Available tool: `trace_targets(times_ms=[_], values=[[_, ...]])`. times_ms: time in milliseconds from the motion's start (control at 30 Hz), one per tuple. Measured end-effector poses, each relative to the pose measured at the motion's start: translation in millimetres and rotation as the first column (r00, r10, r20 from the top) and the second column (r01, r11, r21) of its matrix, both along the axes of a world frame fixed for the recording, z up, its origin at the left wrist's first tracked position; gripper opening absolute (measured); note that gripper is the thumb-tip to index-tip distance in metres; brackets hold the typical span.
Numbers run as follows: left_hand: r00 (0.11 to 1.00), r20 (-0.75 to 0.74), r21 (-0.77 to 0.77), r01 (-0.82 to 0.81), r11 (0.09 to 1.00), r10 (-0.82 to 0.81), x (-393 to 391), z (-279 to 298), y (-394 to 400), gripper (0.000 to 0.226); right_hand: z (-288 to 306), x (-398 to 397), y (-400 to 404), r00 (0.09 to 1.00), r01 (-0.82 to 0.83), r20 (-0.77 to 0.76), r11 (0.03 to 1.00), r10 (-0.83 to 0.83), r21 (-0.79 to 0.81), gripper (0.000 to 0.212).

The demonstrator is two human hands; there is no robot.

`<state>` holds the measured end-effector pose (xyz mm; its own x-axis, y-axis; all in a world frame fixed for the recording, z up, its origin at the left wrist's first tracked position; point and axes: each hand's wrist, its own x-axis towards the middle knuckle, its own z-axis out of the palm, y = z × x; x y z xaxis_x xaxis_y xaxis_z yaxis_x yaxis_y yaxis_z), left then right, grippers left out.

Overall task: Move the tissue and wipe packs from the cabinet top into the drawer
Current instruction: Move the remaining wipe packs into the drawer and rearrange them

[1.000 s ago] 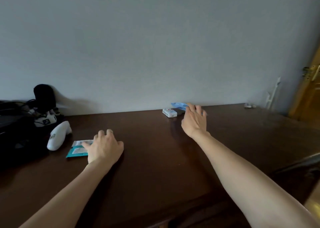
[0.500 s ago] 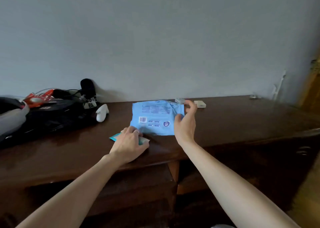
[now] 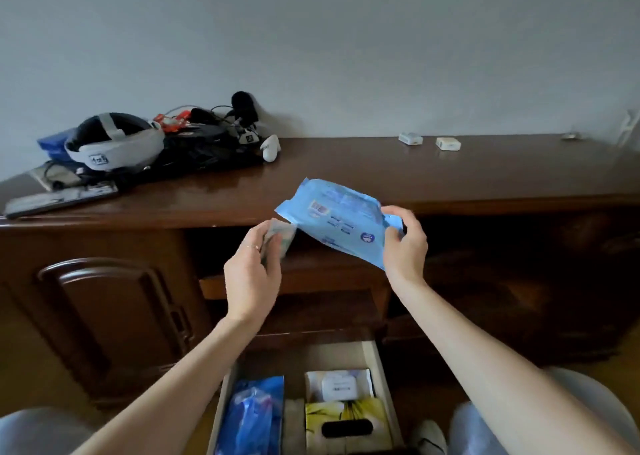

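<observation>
Overhead, the single head view looks down on both bare hands raised in front of a dark wooden cabinet [image 3: 104, 309], above an open drawer [image 3: 379, 368]. The right hand [image 3: 403, 243] pinches the right end of a large light-blue wipe pack [image 3: 341, 220], thumb on the near face and fingers curled behind it; the pack is tilted, its left end higher and reaching in front of the counter [image 3: 346, 170] edge, clear of the wood. The left hand [image 3: 254, 267] is closed around a small pale tissue pack [image 3: 282, 238], held upright just beside the lower left corner of the blue pack; whether the two packs touch cannot be told. A thin ring shows on one left finger. Both packs are in the air, between the cabinet top and the drawer. Down in the drawer lie a blue plastic packet [image 3: 252, 416] on the left, a white pack with a flip lid [image 3: 339, 385] at the back right, and a yellow tissue box [image 3: 348, 420] with a dark oval opening in front of it. On the counter's left end sits a heap of gear: a white-and-black headset [image 3: 114, 143], black cables and a white controller [image 3: 270, 147]. Near the wall to the right rest two small white boxes [image 3: 429, 141], well apart from the hands.
</observation>
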<state>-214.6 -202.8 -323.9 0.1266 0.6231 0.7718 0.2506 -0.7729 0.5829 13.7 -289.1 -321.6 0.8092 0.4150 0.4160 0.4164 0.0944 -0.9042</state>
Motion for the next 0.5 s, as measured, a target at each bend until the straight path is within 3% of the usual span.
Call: trace_targets(times_ms=[67, 167, 200, 267, 333, 367, 500], values=[[0.981, 0.183, -0.310, 0.003, 0.951, 0.057, -10.9, -24.0, -10.8, 0.018, -33.7, -13.6, -11.0, 0.998, 0.003, -0.056, 1.000, -0.005, -0.024, 0.049], [0.957, 0.287, -0.588, 0.137, 0.797, 0.047, -20.5, -62.3, -12.7, 0.019, -78.1, -21.8, -21.8, 0.954, -0.018, -0.301, 0.995, -0.014, -0.103, 0.045], [0.955, 0.294, -0.678, 0.175, 0.714, 0.045, -22.3, -74.9, -8.9, 0.022, -90.3, -20.9, -23.2, 0.917, -0.065, -0.400, 0.984, -0.006, -0.165, 0.044], [0.928, 0.353, -0.846, 0.261, 0.465, 0.122, -26.2, -99.1, -1.6, 0.027, -115.6, -17.7, -26.7, 0.800, -0.204, -0.600, 0.947, 0.016, -0.246, 0.043], [0.848, 0.486, -0.869, 0.443, 0.222, 0.211, -30.9, -119.6, 1.6, 0.035, -140.4, -16.1, -33.6, 0.652, -0.297, -0.758, 0.926, 0.018, -0.234, 0.048], [0.818, 0.523, -0.852, 0.495, 0.170, 0.239, -34.0, -129.5, 2.0, 0.041, -151.9, -15.7, -38.0, 0.601, -0.317, -0.799, 0.920, 0.007, -0.230, 0.049], [0.841, 0.496, -0.868, 0.477, 0.137, 0.218, -38.3, -168.1, 0.6, 0.061, -187.7, -13.2, -53.2, 0.468, -0.405, -0.883, 0.879, -0.038, -0.253, 0.035]])
